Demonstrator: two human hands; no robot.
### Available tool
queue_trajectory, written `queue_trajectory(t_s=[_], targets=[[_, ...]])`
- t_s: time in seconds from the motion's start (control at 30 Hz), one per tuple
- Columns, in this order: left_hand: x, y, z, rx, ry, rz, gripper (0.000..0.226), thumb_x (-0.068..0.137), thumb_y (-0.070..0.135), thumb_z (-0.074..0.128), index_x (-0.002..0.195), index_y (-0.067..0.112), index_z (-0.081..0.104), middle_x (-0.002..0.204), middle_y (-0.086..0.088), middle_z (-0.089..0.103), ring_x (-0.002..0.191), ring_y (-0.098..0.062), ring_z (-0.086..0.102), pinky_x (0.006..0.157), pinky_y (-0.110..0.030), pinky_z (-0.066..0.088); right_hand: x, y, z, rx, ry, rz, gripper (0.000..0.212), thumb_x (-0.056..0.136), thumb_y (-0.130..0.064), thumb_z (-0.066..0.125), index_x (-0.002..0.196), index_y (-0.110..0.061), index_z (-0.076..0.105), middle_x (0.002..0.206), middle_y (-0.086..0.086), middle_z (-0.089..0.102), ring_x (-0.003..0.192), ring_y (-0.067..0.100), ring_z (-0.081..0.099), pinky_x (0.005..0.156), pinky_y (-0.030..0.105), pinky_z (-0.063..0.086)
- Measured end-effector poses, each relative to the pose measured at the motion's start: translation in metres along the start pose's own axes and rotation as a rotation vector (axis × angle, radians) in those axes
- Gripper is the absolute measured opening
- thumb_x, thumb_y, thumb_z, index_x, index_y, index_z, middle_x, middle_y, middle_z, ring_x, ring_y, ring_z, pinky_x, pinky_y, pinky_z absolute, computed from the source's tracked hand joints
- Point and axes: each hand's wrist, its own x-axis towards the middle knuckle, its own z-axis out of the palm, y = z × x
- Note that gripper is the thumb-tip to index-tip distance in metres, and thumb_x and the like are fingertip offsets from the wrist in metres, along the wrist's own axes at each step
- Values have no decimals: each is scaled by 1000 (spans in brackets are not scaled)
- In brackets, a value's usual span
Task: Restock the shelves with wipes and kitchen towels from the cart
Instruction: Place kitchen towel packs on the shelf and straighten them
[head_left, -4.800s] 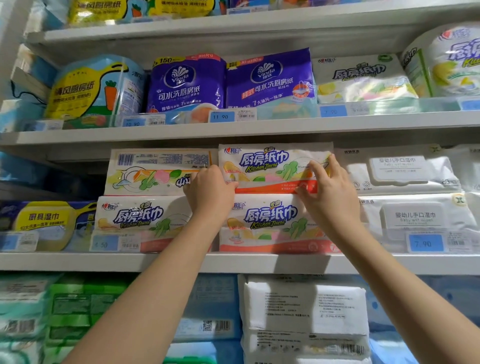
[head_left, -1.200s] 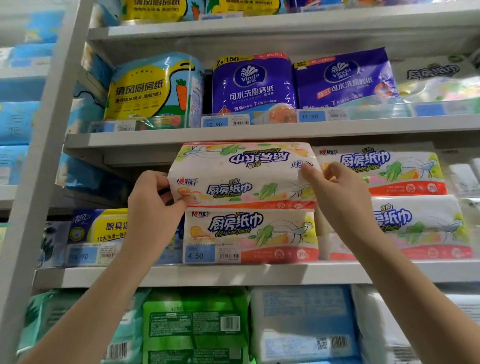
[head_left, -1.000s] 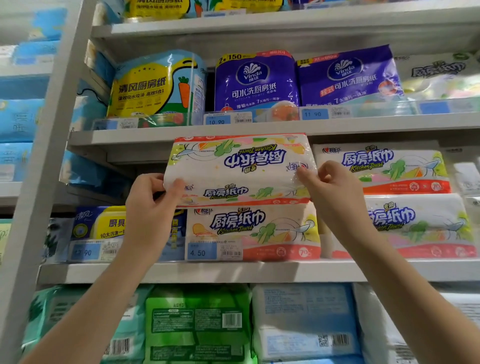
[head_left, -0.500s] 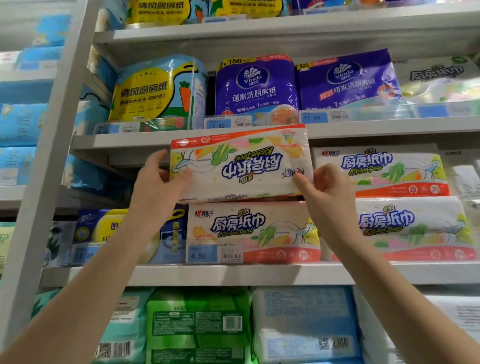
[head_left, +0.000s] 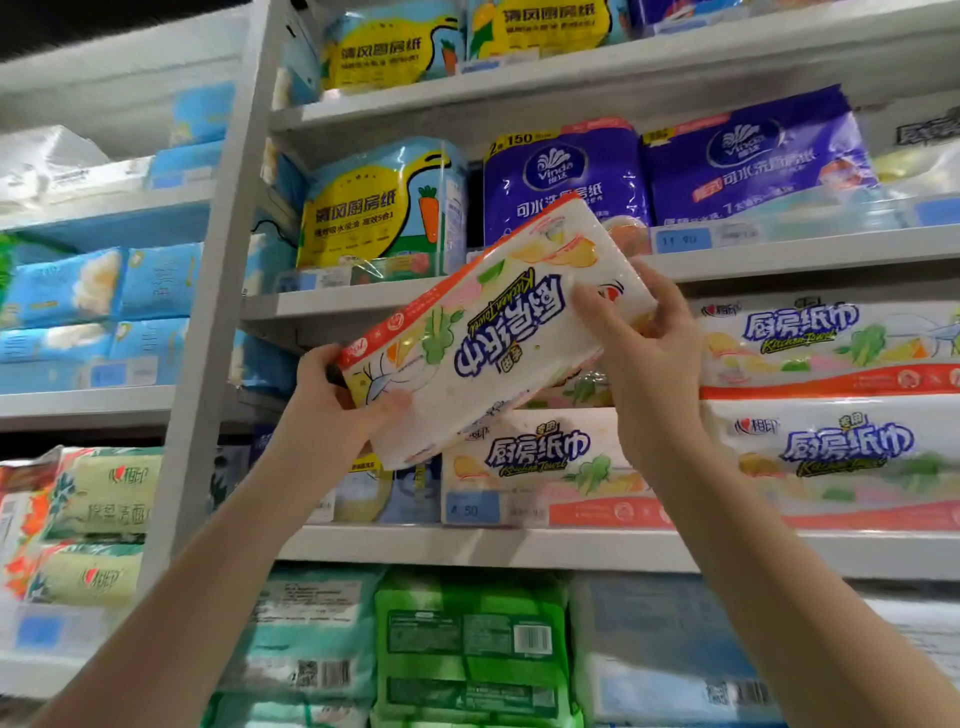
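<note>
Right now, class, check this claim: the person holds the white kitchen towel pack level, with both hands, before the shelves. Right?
Not quite. The head view shows the white kitchen towel pack tilted, not level: its right end is higher. The rest stands: the left hand grips the low end, the right hand the high end, before the shelves.

I see both hands holding one kitchen towel pack (head_left: 493, 332) in the air before the middle shelf (head_left: 519, 548), tilted, its right end high. The left hand (head_left: 332, 410) grips the lower left end, thumb on the printed face. The right hand (head_left: 644, 364) grips the upper right end. Behind it a matching pack (head_left: 540, 467) lies on the shelf, with two stacked packs (head_left: 831, 395) just to its right and purple packs (head_left: 561, 176) above.
</note>
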Motion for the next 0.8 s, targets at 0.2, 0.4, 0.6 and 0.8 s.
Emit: queue_trajectory(t_s=[0.2, 0.4, 0.6, 0.8], targets=[[-14, 3, -10, -9, 39, -136, 44, 81, 21, 72, 107, 11, 37, 104, -8, 60, 84, -23, 67, 64, -39, 59, 8, -25, 18, 100, -55, 88, 78, 73, -14, 80, 139, -17, 39, 111, 6, 65, 88, 16, 71, 74, 38, 60], [-33, 30, -25, 857, -60, -7, 48, 86, 57, 54, 92, 10, 65, 84, -6, 69, 77, -20, 64, 70, -34, 48, 13, -43, 33, -122, -191, 58, 68, 68, -14, 83, 124, -22, 44, 108, 3, 65, 80, 12, 71, 64, 29, 60], [-21, 77, -22, 255, -103, 326, 58, 75, 27, 78, 126, 32, 50, 118, 14, 57, 93, 7, 61, 67, -7, 49, 4, -48, 46, -338, -503, 36, 70, 69, -13, 82, 125, -24, 42, 109, -2, 62, 73, 6, 69, 56, 20, 55], [-11, 110, -30, 553, -398, 273, 93, 52, 41, 76, 138, 35, 42, 122, 13, 56, 99, 1, 58, 74, -10, 50, 2, -57, 45, -469, -693, -90, 79, 65, -19, 84, 132, -26, 42, 121, -7, 57, 102, 7, 61, 82, 34, 58]])
